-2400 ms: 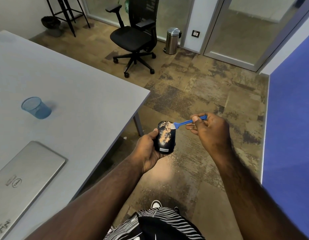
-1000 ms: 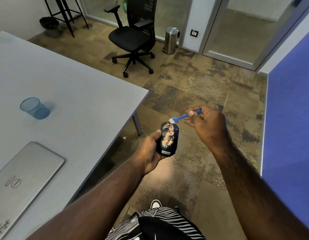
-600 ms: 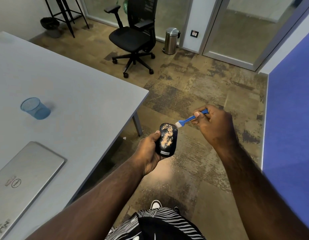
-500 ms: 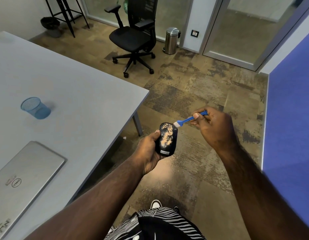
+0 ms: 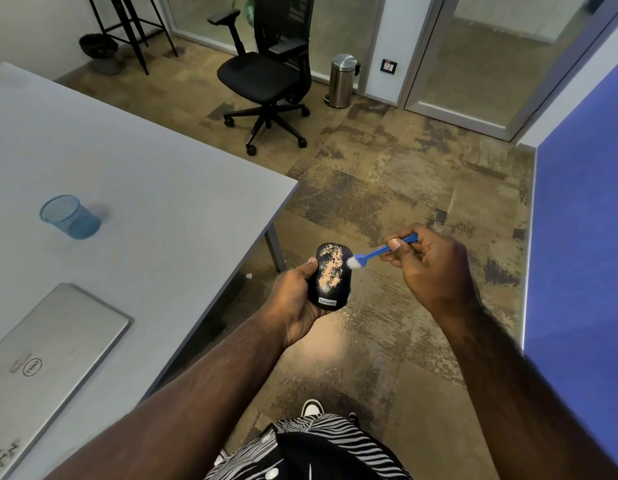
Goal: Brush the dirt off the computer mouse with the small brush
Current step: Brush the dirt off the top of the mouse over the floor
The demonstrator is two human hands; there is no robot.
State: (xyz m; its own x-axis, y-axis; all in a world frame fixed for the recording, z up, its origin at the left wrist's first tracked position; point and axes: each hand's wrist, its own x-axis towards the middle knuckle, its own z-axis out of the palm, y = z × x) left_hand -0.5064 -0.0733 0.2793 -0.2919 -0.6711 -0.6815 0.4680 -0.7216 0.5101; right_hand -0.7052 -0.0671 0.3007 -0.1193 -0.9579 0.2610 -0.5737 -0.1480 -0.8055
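My left hand [image 5: 293, 299] holds a black computer mouse [image 5: 330, 277] upright over the floor, its top facing me. A tan streak of dirt runs down the middle of the mouse's back. My right hand [image 5: 428, 265] pinches the handle of a small blue brush [image 5: 378, 252]. The brush's white bristles touch the upper right edge of the mouse.
A grey table [image 5: 144, 188] lies to the left with a blue mesh cup [image 5: 70, 216] and a closed silver laptop [image 5: 47, 355] on it. A black office chair [image 5: 266, 74] and a steel bin [image 5: 340, 79] stand further off. A blue wall [image 5: 584, 209] is at the right.
The dirt patch on the mouse has thinned since the earliest frame. The brush swept off past the mouse's far end and is back against its upper right edge. My left hand stays put.
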